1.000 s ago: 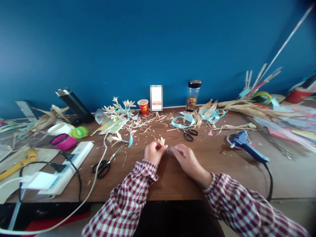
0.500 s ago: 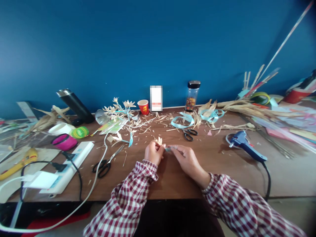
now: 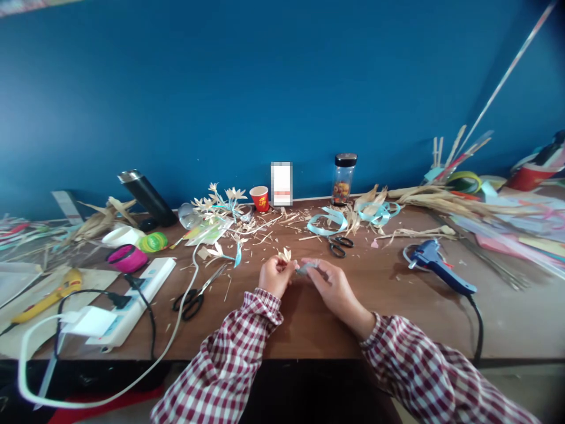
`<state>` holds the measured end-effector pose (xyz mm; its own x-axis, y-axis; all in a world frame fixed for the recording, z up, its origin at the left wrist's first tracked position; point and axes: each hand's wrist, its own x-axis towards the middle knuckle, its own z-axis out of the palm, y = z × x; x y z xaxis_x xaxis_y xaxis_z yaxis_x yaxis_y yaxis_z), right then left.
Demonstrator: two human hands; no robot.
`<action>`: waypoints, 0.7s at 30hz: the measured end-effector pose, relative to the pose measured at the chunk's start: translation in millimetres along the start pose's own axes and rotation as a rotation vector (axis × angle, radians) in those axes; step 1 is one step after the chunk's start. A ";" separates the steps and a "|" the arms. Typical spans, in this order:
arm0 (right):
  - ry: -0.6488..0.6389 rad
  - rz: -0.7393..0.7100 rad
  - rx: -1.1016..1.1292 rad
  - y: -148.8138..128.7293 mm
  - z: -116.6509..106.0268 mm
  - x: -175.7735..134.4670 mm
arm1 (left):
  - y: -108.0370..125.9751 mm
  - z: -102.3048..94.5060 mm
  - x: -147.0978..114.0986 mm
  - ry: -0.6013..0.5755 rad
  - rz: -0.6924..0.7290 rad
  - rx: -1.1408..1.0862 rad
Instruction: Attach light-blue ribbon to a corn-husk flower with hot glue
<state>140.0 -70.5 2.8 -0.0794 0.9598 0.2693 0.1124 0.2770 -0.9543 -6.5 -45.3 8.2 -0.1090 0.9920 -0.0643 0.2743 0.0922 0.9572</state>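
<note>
My left hand (image 3: 276,277) is closed in a pinch on a small pale husk flower (image 3: 286,255), whose petals poke up above the fingers. To its right, my right hand (image 3: 333,284) pinches a short piece of light blue ribbon (image 3: 304,268) that runs toward the flower's base. The two hands are close together over the front middle of the table; just how ribbon and flower meet is hidden by the fingers. Left of them lies another husk flower with a blue-wrapped stem (image 3: 220,253), and below that a pair of black-handled scissors (image 3: 192,303).
A blue glue gun (image 3: 441,268) lies to the right, its cord over the front edge. Farther back are small scissors (image 3: 338,247), ribbon loops (image 3: 329,221), a lidded jar (image 3: 343,179) and a red paper cup (image 3: 259,199). A white power strip (image 3: 143,294) with cables is at left.
The view has shifted slightly, so the table things sit a little lower and, at left, farther right. Both hands keep their grip, and the right hand's fingers have moved slightly on the ribbon.
</note>
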 end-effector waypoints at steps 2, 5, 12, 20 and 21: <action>0.018 0.004 0.016 1.1 -0.2 0.3 | 6.3 -1.5 -0.6 -0.005 -0.022 -0.017; 0.033 0.020 0.077 2.4 -1.8 0.8 | 17.9 -4.3 -1.4 0.021 -0.026 0.006; -0.076 0.141 0.131 1.0 -3.8 1.9 | 34.6 -9.9 -1.3 0.032 -0.013 0.027; 0.124 0.178 0.254 6.5 -5.9 8.1 | 22.3 -23.2 2.7 0.090 -0.110 -0.446; 0.128 0.189 0.287 6.0 -6.2 8.5 | 21.6 -25.0 1.2 0.061 -0.148 -0.494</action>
<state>146.1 -60.4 0.2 0.0432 0.9957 0.0819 -0.1711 0.0881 -0.9813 -24.6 -44.3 35.8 -0.1718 0.9632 -0.2065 -0.2305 0.1645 0.9591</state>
